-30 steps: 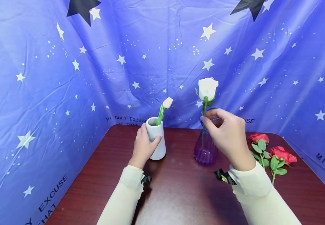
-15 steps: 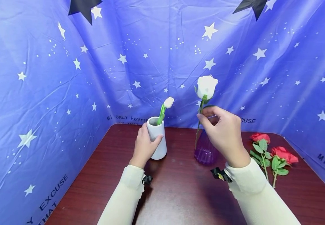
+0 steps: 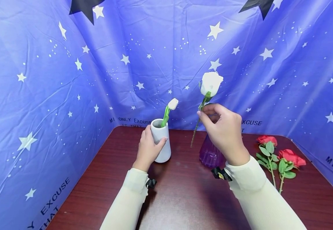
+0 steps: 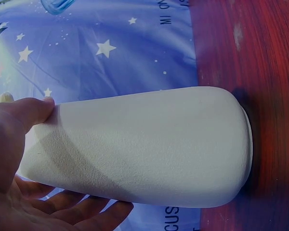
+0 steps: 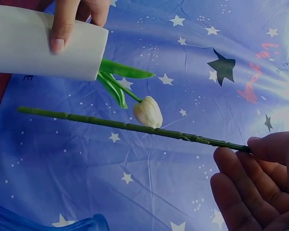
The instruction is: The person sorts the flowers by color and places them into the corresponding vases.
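My left hand [image 3: 149,147] grips a white vase [image 4: 149,149] that stands on the table, its thumb and fingers curled round the sides. Out of the vase's mouth leans a white tulip [image 3: 172,104] with green leaves. Between thumb and fingertips my right hand [image 3: 226,129] pinches the stem [image 5: 115,124] of a white rose [image 3: 211,83]. The bare lower end of that stem slants down to the left in the head view. Behind my right hand stands a purple ribbed glass vase [image 3: 210,155], its upper part mostly hidden.
Two red roses [image 3: 291,158] with leafy stems lie on the right of the dark wooden table [image 3: 178,198]. A blue cloth [image 3: 160,48] printed with stars hangs round the back and sides. In the right wrist view, a blue glass rim [image 5: 98,224] shows at the bottom.
My right hand has drawn the white rose up and left, from in front of the purple vase toward the white one. The stem has tilted. My left hand has stayed on its vase.
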